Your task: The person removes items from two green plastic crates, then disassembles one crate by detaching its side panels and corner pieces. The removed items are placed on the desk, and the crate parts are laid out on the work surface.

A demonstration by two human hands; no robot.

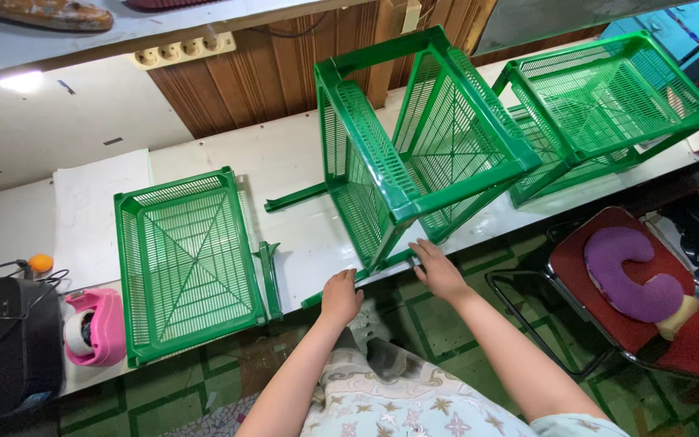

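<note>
Directly ahead of both hands, at the near edge of the white table [301, 162], a green slatted rack [426, 137] of stacked basket trays stands tipped on its side, its open trays facing up and to the right. The long axis of the rack runs from the near table edge up and away toward the wood-panelled wall.

Left hand [340, 298]: curled at the lowest corner of the rack, fingers closed on a green leg strip [329, 289] that lies along the table edge. Whether the grip is firm cannot be told from this view.

Right hand [438, 271]: fingers spread and flat, palm down, resting against the bottom rail of the rack just right of the left hand. It grasps nothing.

Both hands are about equally close to the rack; the left sits at its corner, the right along its base.

Positions relative to the rack:
- Left: a single green basket tray [184, 263] lies flat, with a loose green leg [269, 279] beside its right rim.
- Far left: a pink tape dispenser [95, 328].
- Right: a second assembled green rack [600, 105] stands upright.
- Below right, off the table: a red chair [689, 332] carrying a purple neck pillow [629, 271].
</note>
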